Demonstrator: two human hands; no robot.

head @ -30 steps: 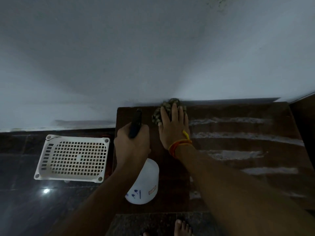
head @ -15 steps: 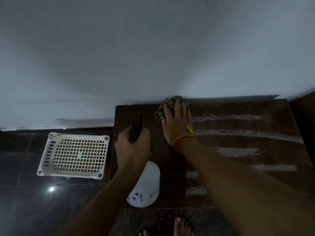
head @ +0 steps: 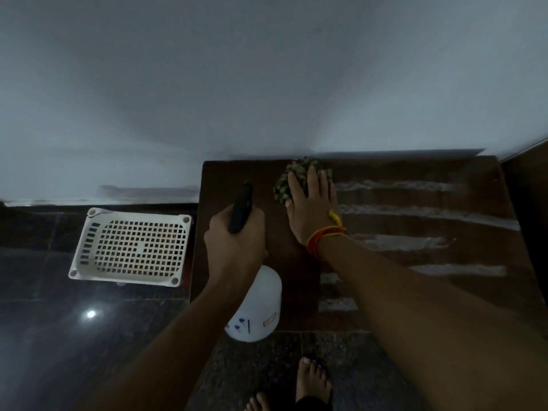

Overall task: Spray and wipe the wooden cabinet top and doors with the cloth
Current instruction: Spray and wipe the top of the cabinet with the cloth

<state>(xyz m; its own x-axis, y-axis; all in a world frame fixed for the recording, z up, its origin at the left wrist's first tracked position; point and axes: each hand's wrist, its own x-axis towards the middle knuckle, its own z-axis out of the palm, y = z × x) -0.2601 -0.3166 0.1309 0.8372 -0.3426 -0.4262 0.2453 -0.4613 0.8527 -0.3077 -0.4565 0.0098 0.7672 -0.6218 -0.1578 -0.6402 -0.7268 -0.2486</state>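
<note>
A dark wooden cabinet top [head: 415, 292] lies below me against the pale wall, marked with pale wet streaks on its right half. My right hand [head: 311, 212] presses flat on a bunched mottled cloth [head: 289, 180] near the back edge, fingers straight. My left hand [head: 234, 247] grips the black trigger head of a white spray bottle [head: 259, 307], held over the cabinet's front left part. The cabinet doors are hidden from this angle.
A white perforated plastic basket [head: 130, 247] stands on the dark glossy floor left of the cabinet. My bare feet [head: 311, 384] are on the speckled floor at the cabinet's front. A dark wooden panel [head: 530, 188] borders the cabinet's right side.
My right hand has pushed the cloth farther back toward the wall. The left hand and bottle have held roughly the same place.
</note>
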